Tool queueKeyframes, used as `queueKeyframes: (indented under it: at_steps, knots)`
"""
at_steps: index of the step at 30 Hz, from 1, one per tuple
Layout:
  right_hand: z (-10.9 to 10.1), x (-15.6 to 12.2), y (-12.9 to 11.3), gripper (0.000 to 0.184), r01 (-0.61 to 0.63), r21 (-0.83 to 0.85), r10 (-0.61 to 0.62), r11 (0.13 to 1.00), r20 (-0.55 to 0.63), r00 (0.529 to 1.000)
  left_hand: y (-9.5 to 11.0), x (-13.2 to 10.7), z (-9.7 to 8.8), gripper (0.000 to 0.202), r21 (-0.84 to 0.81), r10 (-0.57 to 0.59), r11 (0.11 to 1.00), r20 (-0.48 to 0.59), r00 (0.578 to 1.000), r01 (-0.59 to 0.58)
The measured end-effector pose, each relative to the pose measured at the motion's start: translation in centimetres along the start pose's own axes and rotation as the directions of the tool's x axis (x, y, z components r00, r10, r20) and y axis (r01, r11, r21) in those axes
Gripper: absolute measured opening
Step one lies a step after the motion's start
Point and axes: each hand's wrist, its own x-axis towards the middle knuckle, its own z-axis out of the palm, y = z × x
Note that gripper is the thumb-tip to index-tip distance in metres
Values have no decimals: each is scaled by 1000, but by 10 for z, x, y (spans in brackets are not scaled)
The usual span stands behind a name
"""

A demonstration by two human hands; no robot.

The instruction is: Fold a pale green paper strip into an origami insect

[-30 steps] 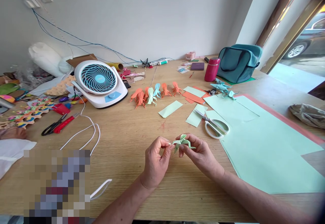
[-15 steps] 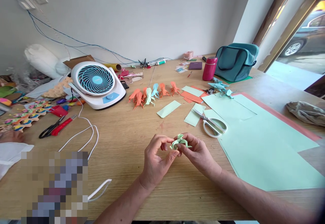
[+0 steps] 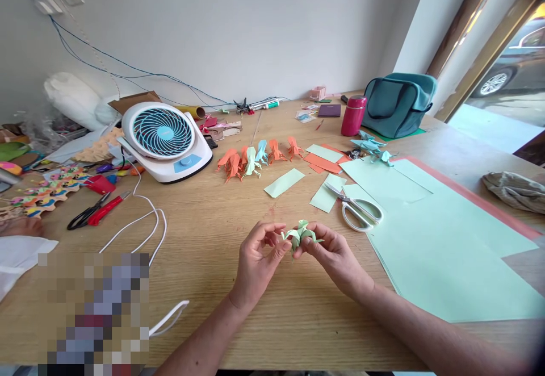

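Note:
A small light green origami figure (image 3: 301,233) with thin bent legs is held up just above the table. My right hand (image 3: 334,254) pinches it from the right, thumb in front and fingers behind. From the left, my left hand (image 3: 260,257) has its thumb and curled fingers round one of the figure's legs. Beyond them stands a row of folded paper figures (image 3: 252,161) in orange, green and blue. White-handled scissors (image 3: 361,212) lie to the right, their blades over a green paper strip (image 3: 326,193). Another green strip (image 3: 284,183) lies flat nearby.
Large green sheets (image 3: 451,262) cover the table's right side. Blue paper figures (image 3: 370,143), a pink flask (image 3: 353,116) and a teal bag (image 3: 398,106) stand behind. On the left are a fan (image 3: 166,140), its white cord (image 3: 158,222), red-handled pliers (image 3: 100,211) and another person's hand (image 3: 21,227).
The green figure has turned a little in my fingers, and its left leg now shows more. My left thumb and fingers have drawn slightly back to the left.

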Motion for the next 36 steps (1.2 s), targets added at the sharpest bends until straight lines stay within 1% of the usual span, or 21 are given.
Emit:
queueKeyframes:
  at_steps: [3, 5, 7, 9, 12, 15, 19, 24, 28, 31, 33, 35, 36]
  knots:
    - [-1, 1, 1, 33, -2, -19, 2, 1000, -28, 1000, -2, -1, 6, 25, -65, -101, 992, 39, 994, 104]
    - [-1, 1, 2, 32, 25, -73, -31, 997, -74, 997, -3, -2, 10, 24, -117, -154, 980, 74, 985, 162]
    - [-2, 2, 4, 30, 48, -99, -61, 994, -122, 991, -4, -3, 13, 24, -144, -183, 970, 90, 979, 195]
    - [-3, 3, 6, 29, 32, -56, -39, 998, -136, 990, -6, -3, 14, 21, -136, -191, 970, 96, 977, 203]
    - [-5, 5, 10, 34, -24, 37, 29, 999, -119, 993, -6, -3, 14, 20, -141, -192, 969, 94, 977, 204]
    - [-5, 5, 10, 35, -49, 50, 54, 998, -106, 993, -6, -3, 13, 22, -165, -215, 960, 86, 973, 227]
    - [-3, 4, 7, 34, -47, 31, 49, 998, -72, 996, -2, -1, 12, 25, -185, -227, 953, 95, 969, 241]
    - [-2, 5, 7, 34, 0, 56, 4, 998, -77, 997, 3, 1, 10, 30, -253, -224, 933, 148, 963, 256]
    - [-5, 5, 10, 29, -27, 69, 31, 997, -65, 997, 3, 3, 8, 33, -247, -242, 929, 156, 958, 275]
    - [-6, 5, 13, 25, -47, 91, 49, 995, -21, 999, 0, 4, 6, 32, -243, -260, 928, 122, 958, 283]
    - [-4, 5, 16, 29, -48, 123, 48, 991, 9, 999, -2, 4, 6, 31, -225, -273, 931, 97, 957, 288]
    - [-1, 5, 18, 33, -35, 133, 35, 991, 5, 999, -2, 2, 7, 31, -180, -269, 944, 73, 960, 278]
    - [0, 5, 18, 33, -19, 118, 21, 993, -19, 1000, -2, 2, 8, 31, -141, -256, 955, 60, 965, 262]
